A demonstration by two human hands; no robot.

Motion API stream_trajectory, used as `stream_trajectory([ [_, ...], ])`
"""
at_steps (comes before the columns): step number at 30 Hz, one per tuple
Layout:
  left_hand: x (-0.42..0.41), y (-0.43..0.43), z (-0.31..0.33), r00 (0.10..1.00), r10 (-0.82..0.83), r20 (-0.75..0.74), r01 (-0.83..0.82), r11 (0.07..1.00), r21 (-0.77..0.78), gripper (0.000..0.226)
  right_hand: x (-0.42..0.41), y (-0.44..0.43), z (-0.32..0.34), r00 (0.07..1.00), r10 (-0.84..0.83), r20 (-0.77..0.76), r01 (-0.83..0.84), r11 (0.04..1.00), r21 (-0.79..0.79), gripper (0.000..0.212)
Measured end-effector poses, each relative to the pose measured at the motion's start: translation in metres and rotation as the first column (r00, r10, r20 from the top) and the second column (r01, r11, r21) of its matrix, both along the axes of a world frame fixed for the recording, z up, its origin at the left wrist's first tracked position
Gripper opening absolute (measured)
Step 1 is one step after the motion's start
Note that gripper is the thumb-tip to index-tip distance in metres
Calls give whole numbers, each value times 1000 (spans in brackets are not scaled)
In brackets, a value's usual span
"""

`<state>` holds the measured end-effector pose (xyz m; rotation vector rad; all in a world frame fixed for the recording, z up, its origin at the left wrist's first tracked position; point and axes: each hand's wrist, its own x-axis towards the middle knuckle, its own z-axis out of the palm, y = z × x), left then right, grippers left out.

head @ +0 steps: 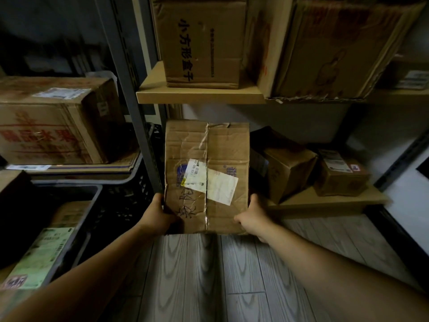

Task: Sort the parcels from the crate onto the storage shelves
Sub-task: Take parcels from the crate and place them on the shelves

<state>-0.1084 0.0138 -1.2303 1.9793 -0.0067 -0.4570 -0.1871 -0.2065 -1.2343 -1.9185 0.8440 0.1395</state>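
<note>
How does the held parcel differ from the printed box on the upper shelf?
The held parcel is gripped by left hand and right hand; the printed box rests on the upper shelf. The held parcel bears white labels and handwriting; the printed box shows only print. Both are brown cardboard.

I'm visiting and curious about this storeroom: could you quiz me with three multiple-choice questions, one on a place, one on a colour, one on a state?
1. Where is the box printed with black characters? A) upper shelf B) floor C) crate
2. What colour is the large label in the crate? A) red B) green C) blue
3. How is the taped parcel held? A) one hand B) untouched C) both hands
Answers: A, it stands on that shelf; B, pale green; C, left hand and right hand grip its near corners.
</note>
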Motion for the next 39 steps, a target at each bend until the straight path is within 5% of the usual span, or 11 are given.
stream_trajectory([
  [9,-3,-6,-3,999,-27,46,27,1000,-8,54,-3,-1,-2,999,-15,31,16,1000,-22,81],
  [18,22,-27,31,986,3,169,19,992,-125,61,24,-5,24,956,-95,278,91,995,28,46],
  [30,62,-47,14,987,-153,54,142,974,176,24,57,-17,14,982,3,188,12,997,-81,44],
  [39,57,-79,46,960,-248,132,120,786,607,71,63,-46,21,980,120,159,-112,992,-54,45],
])
